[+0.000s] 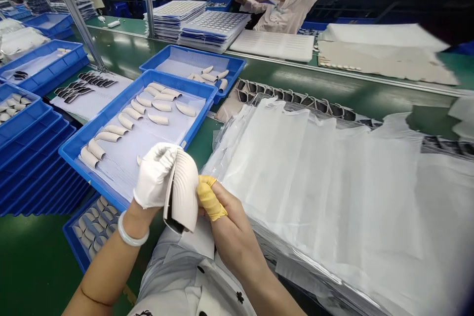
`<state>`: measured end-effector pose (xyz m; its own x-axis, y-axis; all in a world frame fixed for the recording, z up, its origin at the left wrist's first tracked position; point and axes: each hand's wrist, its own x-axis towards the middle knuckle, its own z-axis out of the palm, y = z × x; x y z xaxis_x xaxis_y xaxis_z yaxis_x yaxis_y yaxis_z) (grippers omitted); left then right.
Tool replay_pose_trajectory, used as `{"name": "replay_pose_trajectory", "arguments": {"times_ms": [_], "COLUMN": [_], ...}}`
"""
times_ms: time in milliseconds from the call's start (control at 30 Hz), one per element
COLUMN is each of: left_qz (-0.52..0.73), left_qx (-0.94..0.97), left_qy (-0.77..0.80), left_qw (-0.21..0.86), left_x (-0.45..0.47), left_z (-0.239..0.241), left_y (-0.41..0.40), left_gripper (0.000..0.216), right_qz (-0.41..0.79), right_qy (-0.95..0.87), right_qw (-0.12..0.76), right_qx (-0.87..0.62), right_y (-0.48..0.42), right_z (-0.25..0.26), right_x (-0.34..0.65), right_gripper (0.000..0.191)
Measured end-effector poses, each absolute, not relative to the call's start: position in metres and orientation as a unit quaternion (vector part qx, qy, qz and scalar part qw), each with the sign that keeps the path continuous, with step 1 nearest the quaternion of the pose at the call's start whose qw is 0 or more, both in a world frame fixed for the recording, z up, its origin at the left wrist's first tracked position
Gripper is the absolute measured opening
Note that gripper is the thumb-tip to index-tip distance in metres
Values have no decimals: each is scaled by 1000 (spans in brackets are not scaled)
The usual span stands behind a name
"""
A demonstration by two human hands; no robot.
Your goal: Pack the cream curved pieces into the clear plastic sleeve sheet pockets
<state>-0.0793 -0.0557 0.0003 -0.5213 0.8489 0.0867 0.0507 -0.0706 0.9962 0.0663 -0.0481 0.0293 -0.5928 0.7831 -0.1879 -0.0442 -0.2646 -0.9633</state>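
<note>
My left hand [154, 176], in a white glove, grips a curved cream ribbed shell part [184, 188] with a dark inner side, held upright over the front edge of a blue tray [74, 148]. My right hand [222, 217], bare with yellow finger cots on thumb and fingertip, pinches the same part from the right. The tray holds a white sheet and rows of similar cream curved parts [126, 121].
A wide stack of white plastic bags [333, 197] lies to the right. More blue trays [192, 61] with cream parts, stacked trays [29, 158] at left, dark parts [85, 86] on a sheet. A green conveyor [333, 84] runs behind; a person [292, 0] stands across it.
</note>
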Motion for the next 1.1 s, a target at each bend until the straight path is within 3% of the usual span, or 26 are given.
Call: {"name": "replay_pose_trajectory", "arguments": {"times_ms": [67, 167, 367, 433, 667, 733, 833, 967, 1100], "left_qz": [644, 608, 522, 548, 576, 572, 551, 585, 595], "left_qx": [381, 469, 574, 534, 420, 438, 467, 458, 433], "left_qy": [596, 605, 623, 631, 567, 561, 598, 598, 596], "left_qw": [292, 211, 100, 126, 412, 408, 347, 300, 321], "left_x": [-84, -88, -79, -77, -86, -84, -77, -76, -81], "left_z": [13, 29, 40, 39, 29, 29, 29, 29, 24], "left_y": [-52, -52, -53, -52, -59, -62, -65, -64, -63], "left_gripper": [16, 6, 6, 6, 37, 35, 50, 19, 24], "right_qz": [724, 747, 805, 827, 871, 869, 859, 852, 882], "right_qy": [-520, -525, -483, -447, -371, -371, -376, -378, -330], "right_qw": [281, 231, 209, 219, 242, 250, 266, 271, 268], "right_qx": [-355, -336, -274, -261, -213, -211, -224, -240, -205], "right_y": [-46, -44, -39, -37, -34, -34, -36, -38, -41], "right_z": [27, 25, 14, 9, 4, 3, -1, -5, -6], "right_x": [71, 75, 73, 73, 81, 81, 80, 78, 75], "right_gripper": [36, 51, 45, 43, 32, 32, 34, 34, 35]}}
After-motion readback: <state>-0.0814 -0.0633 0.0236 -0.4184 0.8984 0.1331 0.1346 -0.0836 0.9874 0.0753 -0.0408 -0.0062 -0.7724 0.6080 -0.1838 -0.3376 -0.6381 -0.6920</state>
